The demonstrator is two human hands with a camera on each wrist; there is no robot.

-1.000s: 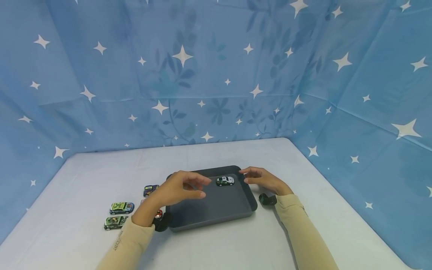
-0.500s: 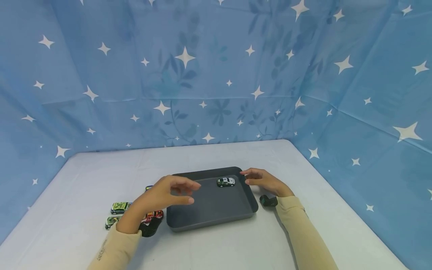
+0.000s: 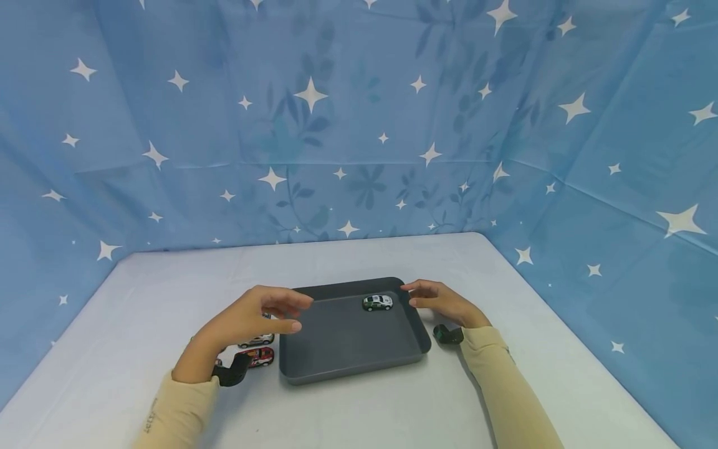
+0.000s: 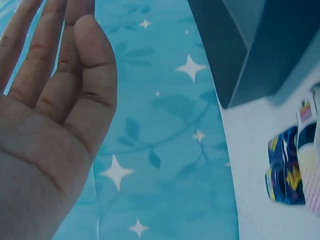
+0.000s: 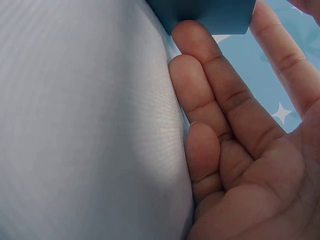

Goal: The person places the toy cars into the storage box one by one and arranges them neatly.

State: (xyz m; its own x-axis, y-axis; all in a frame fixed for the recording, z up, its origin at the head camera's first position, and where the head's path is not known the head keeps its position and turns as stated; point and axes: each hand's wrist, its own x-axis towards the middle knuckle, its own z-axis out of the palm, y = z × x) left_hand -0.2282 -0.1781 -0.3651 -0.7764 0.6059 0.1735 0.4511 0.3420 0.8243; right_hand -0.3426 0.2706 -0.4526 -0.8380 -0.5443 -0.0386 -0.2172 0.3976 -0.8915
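My left hand (image 3: 249,317) hovers over the tray's left side and the toy cars beside it, fingers apart and holding nothing. In the left wrist view its palm and relaxed fingers show. Just right of the dark grey tray (image 3: 353,340), my right hand (image 3: 440,302) has its fingertips at the side wall. The right wrist view shows those fingers fairly straight against the tray wall (image 5: 215,20). A white and green toy car (image 3: 378,303) sits inside the tray near its back right. Left of the tray, a red toy car (image 3: 261,357) and a white one (image 3: 257,340) stand partly hidden by the left hand.
A dark blue and yellow toy car (image 4: 286,167) shows in the left wrist view. The white tabletop (image 3: 359,411) carries everything, and a blue star-patterned curtain (image 3: 336,125) rises behind and at the right. Dark wrist cameras hang under both wrists.
My left hand has drawn back to the left from over the tray, now covering more of the toy cars there. The right hand and the car in the tray have stayed put.
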